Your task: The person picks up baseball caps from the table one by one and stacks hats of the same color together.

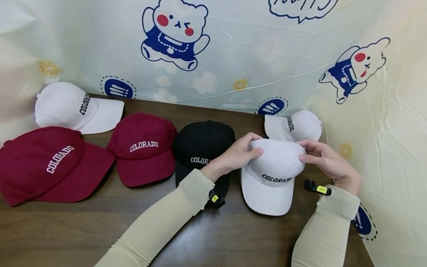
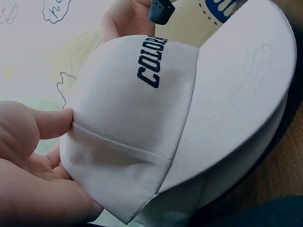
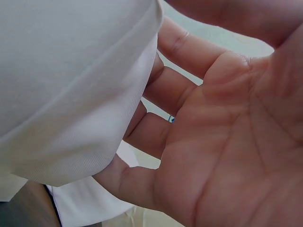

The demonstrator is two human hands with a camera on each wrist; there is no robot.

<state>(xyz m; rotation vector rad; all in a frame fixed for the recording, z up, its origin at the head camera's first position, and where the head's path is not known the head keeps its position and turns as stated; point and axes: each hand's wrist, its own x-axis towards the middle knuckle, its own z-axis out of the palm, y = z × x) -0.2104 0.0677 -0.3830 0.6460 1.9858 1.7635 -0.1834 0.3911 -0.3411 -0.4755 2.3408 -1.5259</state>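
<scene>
A white baseball cap (image 1: pixel 275 163) with black COLORADO lettering faces the front of the table, its brim pointing toward me. My left hand (image 1: pixel 237 154) grips the left side of its crown, thumb on the front and fingers behind. On the opposite side, my right hand (image 1: pixel 330 163) holds the crown between thumb and fingers. In the left wrist view, another white layer (image 2: pixel 258 144) shows beneath the brim of the held cap (image 2: pixel 118 104). The right wrist view has the fingers curled behind the white fabric (image 3: pixel 71 85).
Just behind stands another white cap (image 1: pixel 303 126). A black cap (image 1: pixel 203 139) sits left of the held one, partly under my left forearm. Farther left are two maroon caps, one in the middle (image 1: pixel 143 129) and one larger in view (image 1: pixel 40 163), with a white cap (image 1: pixel 63 105) behind. A printed curtain (image 1: pixel 233 48) encloses the table.
</scene>
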